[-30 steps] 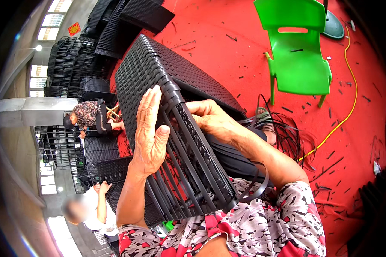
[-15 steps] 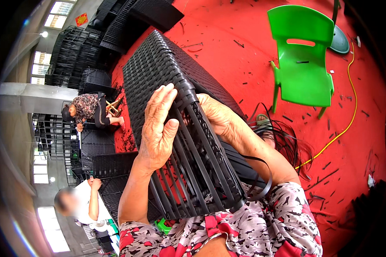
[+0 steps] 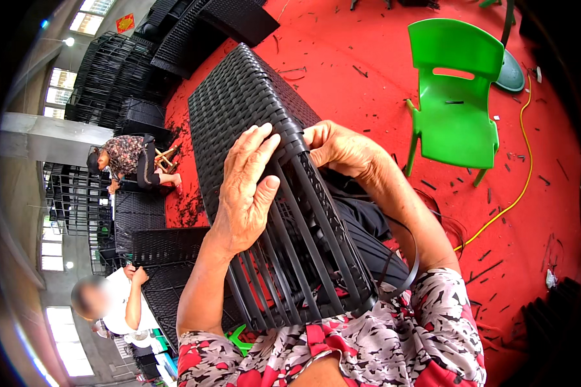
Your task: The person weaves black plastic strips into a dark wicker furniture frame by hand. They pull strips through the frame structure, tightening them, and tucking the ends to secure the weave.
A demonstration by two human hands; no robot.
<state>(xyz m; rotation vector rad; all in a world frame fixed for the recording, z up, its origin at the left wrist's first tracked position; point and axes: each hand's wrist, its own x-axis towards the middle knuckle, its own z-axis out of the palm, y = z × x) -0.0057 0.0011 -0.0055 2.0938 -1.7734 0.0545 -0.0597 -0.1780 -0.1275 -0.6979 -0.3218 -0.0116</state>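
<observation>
A black piece of wicker furniture [image 3: 239, 97] leans up in front of me, woven at the far end. Nearer my chest, bare black slats [image 3: 297, 245] run across its open frame. My left hand [image 3: 245, 187] lies against the woven edge, fingers stretched out and thumb apart. At the right side of the same edge is my right hand [image 3: 342, 148], its thumb and fingers bent together. What they pinch is hidden by the hand and frame. A loose black plastic strip [image 3: 415, 258] loops beside my right forearm.
A green plastic chair [image 3: 455, 109] stands on the red floor [image 3: 368, 77] at the right, near a yellow cord [image 3: 526, 135]. Strip scraps litter the floor. Two people [image 3: 126, 155] work at the left among black wicker pieces [image 3: 168, 258].
My right hand has turned and bent its fingers in at the edge, with the thumb now showing. My left hand has shifted slightly right. The wicker piece has tilted a little.
</observation>
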